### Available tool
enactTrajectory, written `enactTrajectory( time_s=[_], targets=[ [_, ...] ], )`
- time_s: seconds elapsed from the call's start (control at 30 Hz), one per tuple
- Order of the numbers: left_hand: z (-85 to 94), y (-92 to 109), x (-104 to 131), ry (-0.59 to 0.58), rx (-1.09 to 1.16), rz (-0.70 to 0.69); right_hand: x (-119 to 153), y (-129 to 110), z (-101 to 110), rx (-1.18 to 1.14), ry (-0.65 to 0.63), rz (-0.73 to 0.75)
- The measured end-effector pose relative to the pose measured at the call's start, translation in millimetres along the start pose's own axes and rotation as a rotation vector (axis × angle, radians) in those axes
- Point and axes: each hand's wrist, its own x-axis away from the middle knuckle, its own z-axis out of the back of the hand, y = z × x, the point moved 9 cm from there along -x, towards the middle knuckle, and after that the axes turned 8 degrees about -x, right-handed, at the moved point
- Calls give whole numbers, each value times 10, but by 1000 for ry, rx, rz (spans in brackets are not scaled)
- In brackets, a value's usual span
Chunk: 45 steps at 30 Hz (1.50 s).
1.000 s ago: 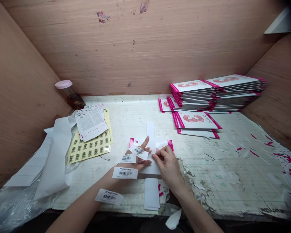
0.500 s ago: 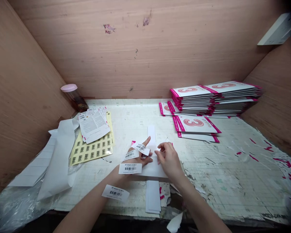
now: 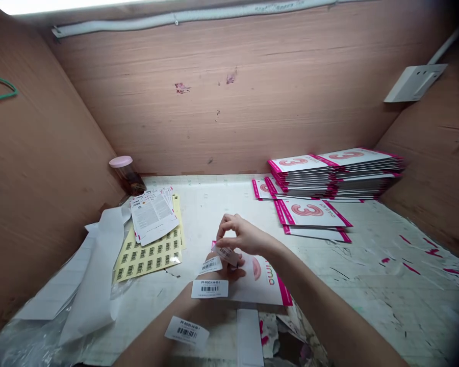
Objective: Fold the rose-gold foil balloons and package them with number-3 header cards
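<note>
My left hand [image 3: 225, 268] rests on a white and pink packet [image 3: 255, 285] in front of me, its fingers partly hidden by my right hand and a label. Several white barcode labels [image 3: 209, 288] are stuck along my left hand and forearm. My right hand [image 3: 239, 234] is over the left one, thumb and forefinger pinched on a small barcode label [image 3: 227, 255] at the left fingers. Under the packet's near edge lie white strips [image 3: 249, 336].
Stacked pink-edged packets [image 3: 306, 178] stand at the back right. A yellow barcode sheet [image 3: 149, 259] lies under printed papers [image 3: 153, 216] at left, beside a pink-lidded jar [image 3: 128, 176]. White sheets [image 3: 95, 285] are further left, and pink scraps [image 3: 411, 267] lie at right.
My right hand has moved left onto a label at my left hand. The packet's printed side now shows where white paper was. The view has tilted up.
</note>
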Motion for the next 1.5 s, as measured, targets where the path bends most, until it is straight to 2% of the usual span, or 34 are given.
enactTrajectory(
  time_s=[0.07, 0.13, 0.17, 0.23, 0.3, 0.4, 0.53, 0.83, 0.97, 1.2, 1.37, 1.43, 1.5],
  targets=[
    [10, -20, 19, -17, -3, -7, 305, -215, 150, -189, 143, 137],
    [28, -32, 34, -29, -13, -10, 632, -234, 303, -466, 303, 191],
    [38, -37, 38, -30, -20, -9, 767, -140, 336, -582, 372, 157],
    [43, -39, 39, -35, -34, -8, 952, 183, 283, -677, 454, -6],
    [39, -39, 35, -32, -46, -14, 1030, 520, 156, -608, 467, -136],
    [21, -36, 30, -30, -42, -34, 1008, 906, -2, -435, 459, -199],
    [24, -38, 26, -31, -40, -41, 970, 1134, -45, -288, 491, -206],
    [26, 9, 37, -46, -118, -64, 954, 981, -6, 6, 474, -231],
    [41, 16, 40, -13, -132, -101, 935, 916, 5, 116, 475, -257],
    [16, 21, 20, -27, -170, -155, 905, 997, 52, 226, 487, -343],
    [2, 4, 29, -8, -202, -191, 803, 1071, 224, 293, 557, -389],
    [-13, -17, 33, -14, -185, -186, 784, 1035, 271, 325, 581, -367],
    [-23, -40, 25, -12, -182, -169, 809, 940, 223, 356, 549, -286]
  ],
)
